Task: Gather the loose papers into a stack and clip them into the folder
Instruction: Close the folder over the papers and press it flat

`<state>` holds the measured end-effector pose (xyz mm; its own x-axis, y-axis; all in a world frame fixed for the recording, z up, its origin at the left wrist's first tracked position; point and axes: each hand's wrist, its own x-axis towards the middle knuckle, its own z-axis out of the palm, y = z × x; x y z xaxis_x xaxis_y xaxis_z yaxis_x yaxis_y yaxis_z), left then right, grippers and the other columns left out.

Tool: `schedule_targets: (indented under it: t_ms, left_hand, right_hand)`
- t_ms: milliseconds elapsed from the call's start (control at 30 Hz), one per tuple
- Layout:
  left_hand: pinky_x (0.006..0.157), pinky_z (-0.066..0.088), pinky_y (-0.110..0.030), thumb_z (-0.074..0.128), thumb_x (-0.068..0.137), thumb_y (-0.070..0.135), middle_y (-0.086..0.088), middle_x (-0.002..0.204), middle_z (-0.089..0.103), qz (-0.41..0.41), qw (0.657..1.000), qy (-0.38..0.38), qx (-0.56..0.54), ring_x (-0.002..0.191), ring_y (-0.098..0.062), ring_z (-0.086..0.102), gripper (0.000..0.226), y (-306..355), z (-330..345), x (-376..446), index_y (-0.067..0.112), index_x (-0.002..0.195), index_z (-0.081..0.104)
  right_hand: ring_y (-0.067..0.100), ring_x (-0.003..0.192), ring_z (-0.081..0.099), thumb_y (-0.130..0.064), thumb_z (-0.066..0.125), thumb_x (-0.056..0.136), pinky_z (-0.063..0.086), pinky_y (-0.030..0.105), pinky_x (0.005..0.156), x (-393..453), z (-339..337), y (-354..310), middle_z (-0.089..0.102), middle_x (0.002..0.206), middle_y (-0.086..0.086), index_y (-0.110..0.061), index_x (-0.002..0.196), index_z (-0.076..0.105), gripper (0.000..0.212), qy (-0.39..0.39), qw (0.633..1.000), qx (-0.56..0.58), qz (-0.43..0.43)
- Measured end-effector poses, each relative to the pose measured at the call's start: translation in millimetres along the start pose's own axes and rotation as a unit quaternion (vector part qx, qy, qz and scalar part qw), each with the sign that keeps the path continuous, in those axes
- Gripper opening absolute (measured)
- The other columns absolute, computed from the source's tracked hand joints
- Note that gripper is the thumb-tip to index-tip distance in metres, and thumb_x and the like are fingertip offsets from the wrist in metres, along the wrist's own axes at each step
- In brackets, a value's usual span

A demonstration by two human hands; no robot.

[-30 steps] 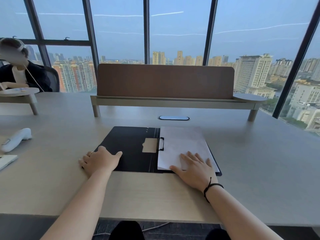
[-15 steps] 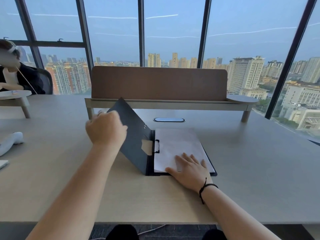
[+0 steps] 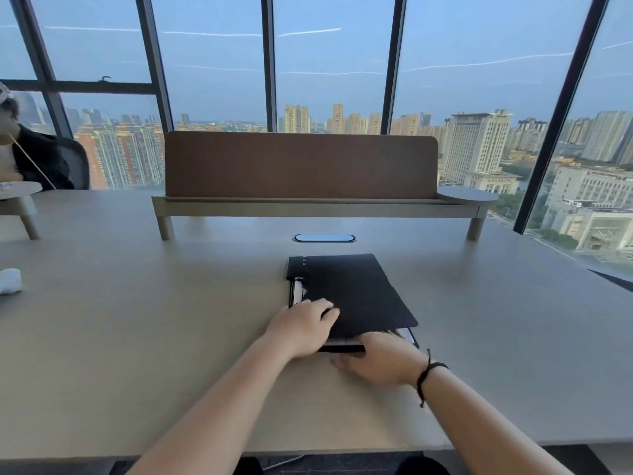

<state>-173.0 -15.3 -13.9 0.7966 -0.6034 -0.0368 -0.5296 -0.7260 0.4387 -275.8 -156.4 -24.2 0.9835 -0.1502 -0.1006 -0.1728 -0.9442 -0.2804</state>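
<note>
Black plastic folder (image 3: 356, 293) cover now lies closed over the papers, left hand (image 3: 301, 329) pressing flat at seven o'clock, right hand (image 3: 380, 359) gripping its near edge: nearly finished.

Folder (image 3: 356, 289) on table (image 3: 137, 320), before divider (image 3: 301, 164); both hands at its near edge

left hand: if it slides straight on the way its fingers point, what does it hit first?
The left hand lies on the closed black folder, fingers aimed right across the cover. Only cover lies ahead, then bare table past its right edge. Looks free, though depth is uncertain.
</note>
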Motion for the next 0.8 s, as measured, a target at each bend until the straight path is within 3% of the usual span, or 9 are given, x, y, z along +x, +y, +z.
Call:
schedule_targets:
  t_ms: [67,133,200,267,367,467,533,600,800]
  left_hand:
    - [0.117,0.029,-0.041,0.032,0.103,0.049,0.007,0.161,0.037,0.013,0.999,0.002,0.031,0.148,-0.020,0.034,0.049,-17.5,2.5,7.2,0.033,0.149,0.043]
    - [0.121,0.024,-0.041,0.037,0.101,0.051,0.012,0.165,0.027,0.025,0.999,-0.001,0.036,0.152,-0.014,0.024,0.053,-28.3,4.1,13.9,0.035,0.152,0.038]
    - [0.122,0.022,-0.043,0.040,0.099,0.053,0.013,0.166,0.026,0.037,0.998,-0.005,0.054,0.154,-0.013,0.017,0.054,-33.0,7.8,17.8,0.037,0.151,0.039]
    - [0.121,0.023,-0.044,0.042,0.098,0.055,0.013,0.165,0.028,0.046,0.998,0.006,0.053,0.155,-0.013,0.014,0.054,-35.6,12.6,20.9,0.038,0.149,0.042]
    - [0.119,0.027,-0.044,0.043,0.096,0.058,0.012,0.164,0.030,0.047,0.997,0.006,0.054,0.154,-0.012,0.012,0.051,-38.4,11.3,25.3,0.044,0.145,0.045]
    - [0.116,0.031,-0.043,0.043,0.094,0.064,0.009,0.160,0.036,0.054,0.994,0.018,0.088,0.152,-0.012,0.017,0.044,-41.9,3.3,32.9,0.048,0.135,0.049]
    - [0.115,0.029,-0.041,0.044,0.094,0.065,0.013,0.157,0.040,0.063,0.992,0.016,0.108,0.151,-0.013,0.020,0.047,-44.4,-3.3,42.6,0.044,0.135,0.048]
    - [0.118,0.024,-0.042,0.043,0.092,0.068,0.014,0.162,0.032,0.059,0.990,-0.001,0.125,0.153,-0.012,0.017,0.058,-47.3,-10.4,57.9,0.042,0.144,0.042]
    - [0.118,0.032,-0.039,0.040,0.094,0.065,0.007,0.163,0.032,0.025,0.995,0.030,0.091,0.146,-0.012,0.034,0.074,-57.0,-5.0,103.0,0.021,0.153,0.038]
  right_hand:
    - [0.016,0.107,0.063,-0.063,0.055,0.090,0.045,0.026,0.086,-13.8,-22.4,1.5,0.069,0.114,-0.005,-0.025,0.112,0.066,0.045,-0.098,0.994,-0.032,-0.038]
    - [0.004,0.086,0.066,-0.055,0.055,0.094,0.049,0.021,0.079,-23.4,-46.6,-0.8,0.069,0.091,-0.009,-0.024,0.091,0.068,0.033,-0.153,0.986,0.003,-0.070]
    - [0.004,0.074,0.073,-0.047,0.056,0.095,0.056,0.021,0.074,-21.8,-63.2,-6.0,0.077,0.086,-0.004,-0.018,0.091,0.075,0.035,-0.104,0.988,0.096,-0.057]
    - [0.007,0.067,0.073,-0.045,0.056,0.095,0.057,0.023,0.069,-6.8,-64.7,-8.4,0.080,0.085,-0.003,-0.016,0.090,0.077,0.036,0.027,0.991,0.131,-0.025]
    - [0.017,0.087,0.071,-0.044,0.055,0.095,0.058,0.036,0.081,24.6,-43.5,-7.3,0.079,0.090,-0.002,-0.018,0.092,0.076,0.033,0.167,0.979,0.117,-0.006]
    - [0.016,0.122,0.061,-0.049,0.054,0.096,0.048,0.033,0.102,46.0,-11.0,-2.6,0.069,0.129,-0.005,-0.027,0.123,0.070,0.038,0.133,0.985,0.108,0.007]
    - [0.013,0.148,0.036,-0.060,0.045,0.096,0.026,0.035,0.121,53.6,10.1,1.1,0.045,0.157,-0.005,-0.032,0.144,0.052,0.056,0.095,0.994,0.051,0.010]
    - [0.009,0.154,0.020,-0.066,0.036,0.096,0.011,0.038,0.126,57.8,21.0,5.8,0.030,0.165,-0.009,-0.036,0.150,0.041,0.062,0.100,0.995,0.018,0.008]
    - [0.005,0.154,0.018,-0.069,0.031,0.095,0.008,0.036,0.127,60.4,24.0,12.5,0.028,0.165,-0.015,-0.041,0.151,0.037,0.062,0.109,0.994,0.009,0.006]
